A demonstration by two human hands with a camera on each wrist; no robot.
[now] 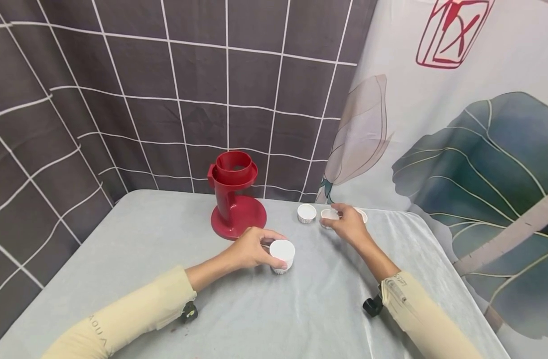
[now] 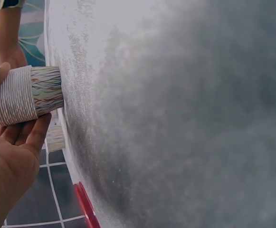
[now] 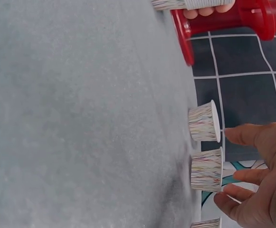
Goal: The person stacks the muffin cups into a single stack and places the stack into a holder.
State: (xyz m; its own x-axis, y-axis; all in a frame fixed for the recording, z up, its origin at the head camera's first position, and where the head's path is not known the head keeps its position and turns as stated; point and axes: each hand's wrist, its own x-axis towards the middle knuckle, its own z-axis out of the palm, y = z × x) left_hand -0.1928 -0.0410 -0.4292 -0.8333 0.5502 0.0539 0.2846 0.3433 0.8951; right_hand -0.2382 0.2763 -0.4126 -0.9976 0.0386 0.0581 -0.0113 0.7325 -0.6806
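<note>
My left hand [image 1: 251, 249] holds an upright stack of nested paper cups [image 1: 282, 252] in front of the red stand, thumb on one side and fingers on the other. In the left wrist view, the stacked white rims [image 2: 16, 97] form ridges above a lower wall with coloured streaks. Farther right, my right hand [image 1: 350, 227] reaches over the middle of three small cups. In the right wrist view, its spread thumb and fingers stand around the rim of that streaked cup [image 3: 206, 169], with the thumb apart from it.
A red stand [image 1: 249, 215] with a ring-shaped top is at the back of the cloth-covered table [image 1: 265, 314]. One single cup [image 1: 307, 213] sits left of the right hand; another cup [image 1: 361, 215] is partly hidden behind it. Dark grid cloth [image 1: 202, 124] hangs behind.
</note>
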